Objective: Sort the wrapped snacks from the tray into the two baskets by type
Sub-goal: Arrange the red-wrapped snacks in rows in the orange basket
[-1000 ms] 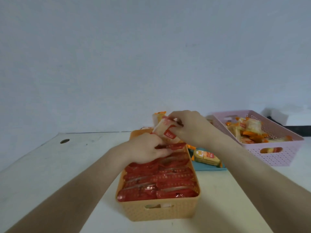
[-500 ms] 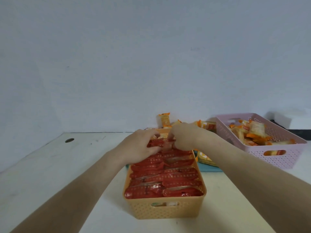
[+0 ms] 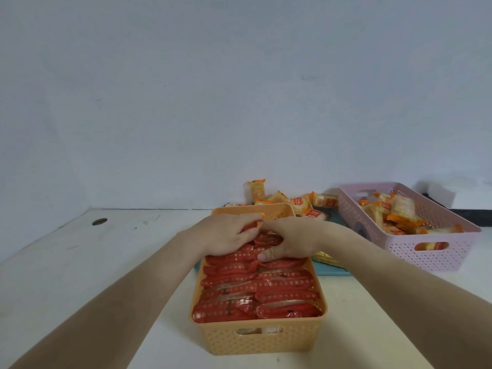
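both hands are down in the far end of the orange perforated plastic basket (image 3: 262,339), which stands on the white bench (image 3: 80,262) directly in front of the person. the left hand (image 3: 226,237) lies palm-down on the rows of red wrapped snacks (image 3: 255,291) that fill the basket, its fingers (image 3: 246,230) curled over one red packet near the far wall. the right hand (image 3: 288,242) rests just beside it, touching it, fingers bent down onto the packets and the thumb (image 3: 267,254) pressed flat on a red wrapper. whether either hand actually pinches a packet or only presses on it cannot be told.

behind and to the right of the orange basket, a teal flat tray (image 3: 334,271) shows partly; a few orange-and-white wrapped snacks (image 3: 306,206) lie on it and heaped toward the wall, one (image 3: 257,190) standing upright against the wall. farther right, apart from the tray, a pink perforated plastic basket (image 3: 436,251) holds more orange-and-white packets (image 3: 394,211). a small round hole (image 3: 99,221) sits in the bench at the left.
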### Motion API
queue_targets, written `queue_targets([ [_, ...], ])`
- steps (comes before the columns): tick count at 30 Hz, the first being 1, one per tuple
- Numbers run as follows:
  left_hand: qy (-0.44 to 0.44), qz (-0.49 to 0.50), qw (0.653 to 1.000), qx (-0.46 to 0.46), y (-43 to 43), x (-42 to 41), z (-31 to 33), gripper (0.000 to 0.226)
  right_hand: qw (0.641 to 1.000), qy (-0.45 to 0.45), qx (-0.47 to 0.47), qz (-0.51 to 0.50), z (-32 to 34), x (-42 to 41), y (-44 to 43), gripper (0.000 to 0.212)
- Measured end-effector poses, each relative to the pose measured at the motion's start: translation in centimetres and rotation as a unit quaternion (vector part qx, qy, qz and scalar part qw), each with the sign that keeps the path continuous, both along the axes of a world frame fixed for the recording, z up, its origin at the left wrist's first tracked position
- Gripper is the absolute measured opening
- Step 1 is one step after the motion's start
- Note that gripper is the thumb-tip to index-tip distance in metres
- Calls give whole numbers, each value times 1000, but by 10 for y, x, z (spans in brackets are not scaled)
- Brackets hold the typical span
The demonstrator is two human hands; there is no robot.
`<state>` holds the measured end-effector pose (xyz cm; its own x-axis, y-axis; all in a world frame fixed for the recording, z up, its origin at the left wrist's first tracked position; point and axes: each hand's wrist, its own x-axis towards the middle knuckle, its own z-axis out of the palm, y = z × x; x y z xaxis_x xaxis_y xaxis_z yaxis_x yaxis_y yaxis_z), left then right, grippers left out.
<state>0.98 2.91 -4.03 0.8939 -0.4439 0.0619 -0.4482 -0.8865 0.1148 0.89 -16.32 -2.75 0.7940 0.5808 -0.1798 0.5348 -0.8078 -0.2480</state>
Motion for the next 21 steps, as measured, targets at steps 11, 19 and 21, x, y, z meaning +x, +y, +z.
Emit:
queue_targets([
  [11,-77,-37,996,-40,14,0,1,34,966,47,251,22,9,-8,-18,39],
  [19,-91,156,888,-422,50,66,6,23,926,-60,208,-308,-26,101,-63,29],
  [21,-28,162,925,-344,59,98,-13,25,931,-6,163,-327,-48,126,-68,41],
])
